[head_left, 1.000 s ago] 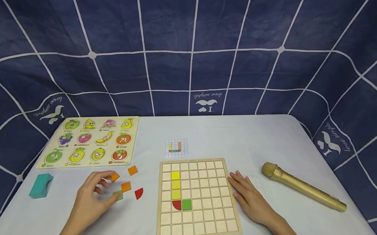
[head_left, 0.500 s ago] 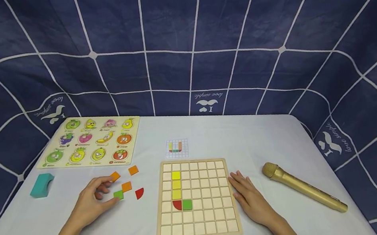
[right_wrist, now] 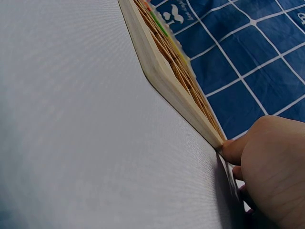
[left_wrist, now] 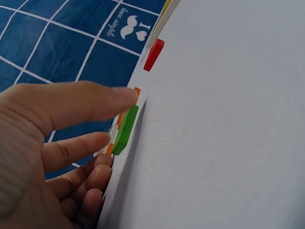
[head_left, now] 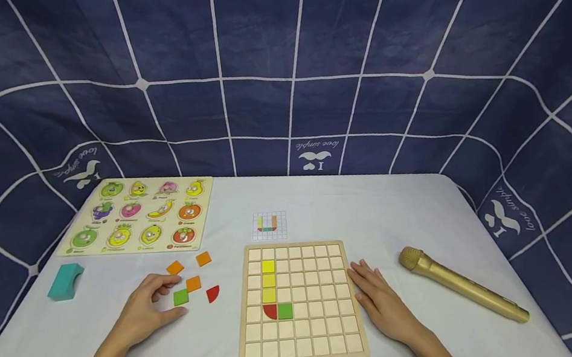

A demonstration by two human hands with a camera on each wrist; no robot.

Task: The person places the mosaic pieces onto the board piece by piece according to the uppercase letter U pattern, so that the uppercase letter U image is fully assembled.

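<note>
My left hand (head_left: pixel 145 308) hovers at the left of the loose tiles, thumb and fingers spread apart around the green square tile (head_left: pixel 181 297), holding nothing. In the left wrist view the thumb passes in front of the upper end of that green tile (left_wrist: pixel 126 131). Close by lie several orange square tiles (head_left: pixel 193 283) and a red quarter-round tile (head_left: pixel 213 293). My right hand (head_left: pixel 383 305) lies flat on the table, fingertips touching the right edge of the wooden grid board (head_left: pixel 313 293). On the board sit yellow tiles (head_left: pixel 268 280) in a column, a red quarter-round and a green square.
Behind the board lies a small pattern card (head_left: pixel 271 235) with a coloured U shape. A fruit puzzle board (head_left: pixel 158 227) is at the back left, a teal arch block (head_left: pixel 64 283) in front of it. A gold microphone (head_left: pixel 462 285) lies on the right.
My left hand has drawn back slightly toward me, from the nearest orange tile and the green tile's edge, uncovering both. The right hand has stayed at the board.
</note>
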